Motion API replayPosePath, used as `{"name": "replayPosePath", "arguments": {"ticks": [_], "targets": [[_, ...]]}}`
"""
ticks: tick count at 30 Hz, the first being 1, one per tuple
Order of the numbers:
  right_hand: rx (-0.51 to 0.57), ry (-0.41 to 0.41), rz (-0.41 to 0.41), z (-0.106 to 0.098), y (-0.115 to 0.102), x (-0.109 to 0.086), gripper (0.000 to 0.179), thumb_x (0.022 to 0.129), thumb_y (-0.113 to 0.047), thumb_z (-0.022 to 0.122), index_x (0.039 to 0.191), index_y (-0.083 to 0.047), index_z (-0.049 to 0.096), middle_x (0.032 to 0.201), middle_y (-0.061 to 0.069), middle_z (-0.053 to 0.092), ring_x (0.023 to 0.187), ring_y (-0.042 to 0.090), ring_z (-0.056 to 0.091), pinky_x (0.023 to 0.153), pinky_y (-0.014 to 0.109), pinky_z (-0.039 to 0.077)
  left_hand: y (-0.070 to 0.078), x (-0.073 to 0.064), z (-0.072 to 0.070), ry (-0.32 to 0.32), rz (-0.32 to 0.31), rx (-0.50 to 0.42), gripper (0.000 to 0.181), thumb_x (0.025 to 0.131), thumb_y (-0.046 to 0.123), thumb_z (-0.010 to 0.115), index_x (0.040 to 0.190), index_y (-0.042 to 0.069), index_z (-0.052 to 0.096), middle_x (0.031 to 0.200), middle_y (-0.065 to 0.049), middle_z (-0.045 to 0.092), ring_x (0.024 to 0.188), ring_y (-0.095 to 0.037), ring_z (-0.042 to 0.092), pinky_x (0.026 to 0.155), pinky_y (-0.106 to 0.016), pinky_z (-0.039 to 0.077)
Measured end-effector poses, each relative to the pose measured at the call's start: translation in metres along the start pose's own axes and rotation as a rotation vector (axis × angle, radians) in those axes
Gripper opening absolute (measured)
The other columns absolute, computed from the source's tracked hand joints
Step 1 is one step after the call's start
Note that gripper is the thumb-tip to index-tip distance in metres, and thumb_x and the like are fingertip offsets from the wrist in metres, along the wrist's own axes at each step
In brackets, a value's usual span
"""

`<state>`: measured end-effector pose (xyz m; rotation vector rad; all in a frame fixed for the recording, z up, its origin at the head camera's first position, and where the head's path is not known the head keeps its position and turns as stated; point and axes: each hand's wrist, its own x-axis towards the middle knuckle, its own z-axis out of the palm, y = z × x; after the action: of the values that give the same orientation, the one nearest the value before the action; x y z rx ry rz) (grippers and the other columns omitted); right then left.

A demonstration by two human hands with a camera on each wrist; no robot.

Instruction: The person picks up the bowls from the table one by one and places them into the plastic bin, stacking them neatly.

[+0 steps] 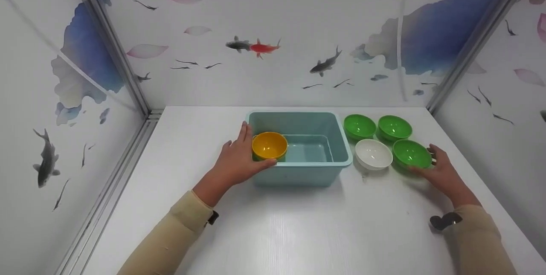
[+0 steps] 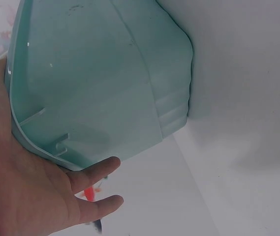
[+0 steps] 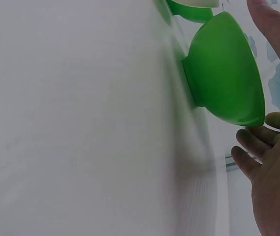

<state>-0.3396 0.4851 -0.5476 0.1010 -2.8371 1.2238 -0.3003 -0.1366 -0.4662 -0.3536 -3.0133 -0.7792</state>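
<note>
My left hand (image 1: 236, 160) rests at the left front corner of a pale blue-green plastic tub (image 1: 305, 177), thumb over the front rim. In the left wrist view, two fairly straight fingers (image 2: 98, 177) extend past the tub's outer wall. Inside the tub at the left, beside that hand, sits a yellow bowl (image 1: 269, 146); a greenish edge shows under it. At the right, my right hand (image 1: 441, 175) is spread about the rim of a green bowl (image 1: 411, 154), which stands upright on the table. Its fingertips are at the rim in the right wrist view, with the thumb held apart.
A white bowl (image 1: 373, 154) stands between the tub and the near green bowl. Behind them are two more green bowls, one at the left (image 1: 359, 126) and one at the right (image 1: 395, 128). Printed panels (image 1: 277, 83) enclose the white table (image 1: 273, 228) on three sides.
</note>
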Motion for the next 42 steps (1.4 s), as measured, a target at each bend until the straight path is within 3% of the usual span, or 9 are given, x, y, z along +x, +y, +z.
{"name": "replayPosePath", "arguments": {"ticks": [7, 12, 27, 34, 42], "targets": [[0.02, -0.067, 0.093, -0.001, -0.002, 0.003, 0.129, 0.1, -0.046, 0.083, 0.172, 0.006, -0.011, 0.172, 0.047, 0.006, 0.159, 0.067, 0.012, 0.124, 0.079, 0.015, 0.0, -0.001, 0.0, -0.001, 0.007, -0.014, 0.136, 0.089, 0.088, 0.065, 0.177, 0.003, 0.005, 0.185, -0.015, 0.002, 0.164, -0.037, 0.034, 0.13, -0.066, 0.022], [0.014, -0.083, 0.134, 0.0, -0.006, 0.004, 0.133, 0.099, -0.051, 0.083, 0.173, 0.001, -0.013, 0.175, 0.044, 0.004, 0.16, 0.066, 0.011, 0.124, 0.08, 0.015, -0.001, 0.0, 0.0, -0.001, 0.011, -0.012, 0.136, 0.09, 0.087, 0.065, 0.177, 0.002, 0.005, 0.185, -0.015, 0.002, 0.163, -0.036, 0.035, 0.13, -0.066, 0.022], [-0.017, -0.065, 0.101, 0.006, -0.007, 0.01, 0.131, 0.099, -0.049, 0.083, 0.172, 0.005, -0.01, 0.172, 0.047, 0.002, 0.157, 0.069, 0.013, 0.122, 0.082, 0.017, -0.001, -0.001, 0.001, -0.004, 0.001, -0.022, 0.135, 0.09, 0.087, 0.065, 0.177, 0.004, 0.005, 0.186, -0.014, 0.001, 0.165, -0.036, 0.032, 0.131, -0.065, 0.02], [-0.058, -0.062, 0.107, 0.009, -0.008, 0.012, 0.132, 0.098, -0.055, 0.083, 0.171, 0.009, -0.006, 0.167, 0.05, 0.011, 0.153, 0.069, 0.021, 0.121, 0.081, 0.022, -0.002, 0.0, 0.002, 0.001, 0.004, -0.027, 0.135, 0.09, 0.087, 0.066, 0.178, 0.004, 0.005, 0.186, -0.014, 0.001, 0.164, -0.037, 0.033, 0.131, -0.065, 0.02], [-0.048, -0.053, 0.101, 0.012, -0.009, 0.015, 0.129, 0.099, -0.056, 0.081, 0.17, 0.013, -0.002, 0.165, 0.049, 0.014, 0.152, 0.068, 0.023, 0.121, 0.08, 0.023, -0.004, 0.001, 0.002, 0.006, 0.007, -0.012, 0.14, 0.086, 0.096, 0.058, 0.177, 0.004, 0.005, 0.186, -0.013, 0.001, 0.162, -0.039, 0.037, 0.131, -0.064, 0.023]]}}
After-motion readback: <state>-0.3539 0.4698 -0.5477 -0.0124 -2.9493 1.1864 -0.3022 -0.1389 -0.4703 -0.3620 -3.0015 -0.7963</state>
